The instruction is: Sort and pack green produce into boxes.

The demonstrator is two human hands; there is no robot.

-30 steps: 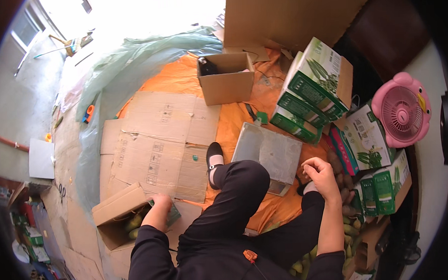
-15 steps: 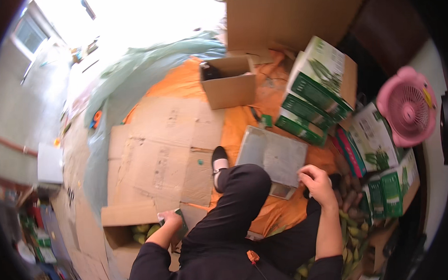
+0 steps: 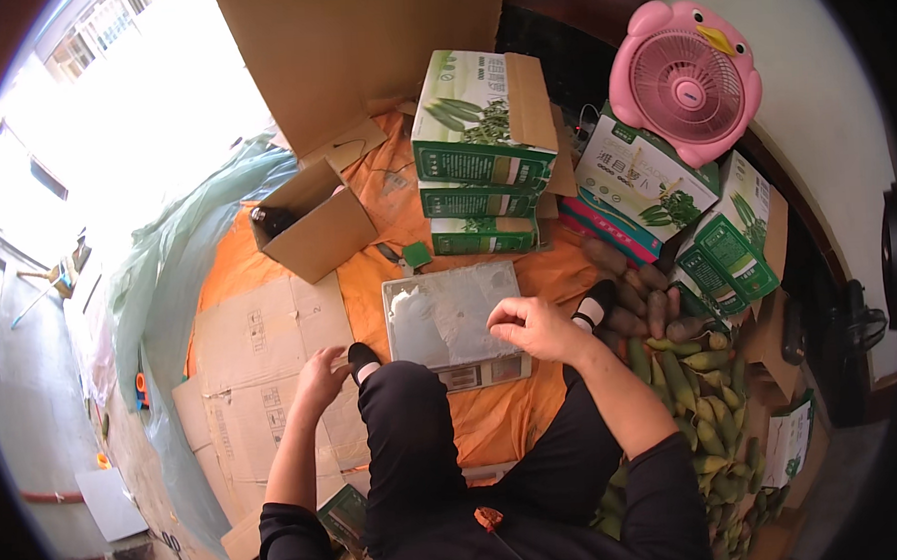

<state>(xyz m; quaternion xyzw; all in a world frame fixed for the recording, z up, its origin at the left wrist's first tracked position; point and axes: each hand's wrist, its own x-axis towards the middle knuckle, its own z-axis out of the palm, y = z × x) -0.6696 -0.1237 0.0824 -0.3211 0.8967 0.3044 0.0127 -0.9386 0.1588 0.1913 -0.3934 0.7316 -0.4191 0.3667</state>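
A grey-topped flat box (image 3: pixel 438 320) lies on the orange sheet between my feet. My right hand (image 3: pixel 543 328) is over its right side, with fingers and thumb curled together; anything between them is too small to make out. My left hand (image 3: pixel 318 383) is above the flattened cardboard (image 3: pixel 242 359), beside my left shoe (image 3: pixel 360 356). Its fingers are loosely stretched and slightly apart, and I see nothing in them. Below it, a dark green printed carton (image 3: pixel 345 513) stands next to my left thigh, partly hidden by my leg.
Long green radishes (image 3: pixel 709 409) and several brownish-pink roots (image 3: pixel 660 306) are heaped at my right. Green-and-white cartons (image 3: pixel 483 158) are stacked ahead, near an open brown box (image 3: pixel 318 226). A pink fan (image 3: pixel 687 84) sits on another carton (image 3: pixel 644 176). Translucent plastic sheeting (image 3: pixel 160 323) borders the left.
My left hand has come away from the green carton at lower left and moved forward above the cardboard. My right hand stays curled, now over the grey-topped box. The view has turned right.
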